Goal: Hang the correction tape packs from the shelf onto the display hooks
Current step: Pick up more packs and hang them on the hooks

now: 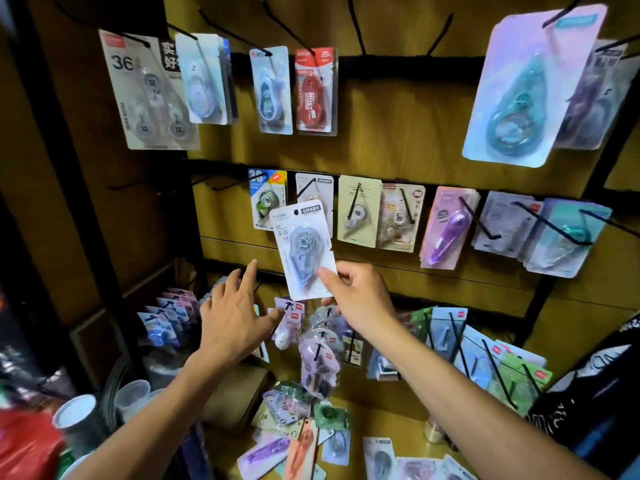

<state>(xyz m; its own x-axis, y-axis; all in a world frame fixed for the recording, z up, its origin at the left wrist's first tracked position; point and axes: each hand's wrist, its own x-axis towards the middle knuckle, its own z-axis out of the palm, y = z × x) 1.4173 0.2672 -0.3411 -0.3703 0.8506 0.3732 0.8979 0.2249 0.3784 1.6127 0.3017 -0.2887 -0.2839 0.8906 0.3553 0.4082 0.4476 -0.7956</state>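
My right hand (356,292) pinches the lower right corner of a white correction tape pack (302,249), holding it upright in front of the middle row of hooks. Its hang hole sits just below a black display hook (306,188) that carries a matching white pack. My left hand (232,313) is spread with straight fingers to the left of the pack, holding nothing. Several loose packs (298,431) lie in a pile on the wooden shelf (388,424) below.
Three rows of black hooks on the yellow board carry hanging packs; empty hooks (221,181) stick out at the middle row's left. A large teal pack (519,98) hangs near at upper right. Plastic cups (131,396) and a red bag (24,445) sit lower left.
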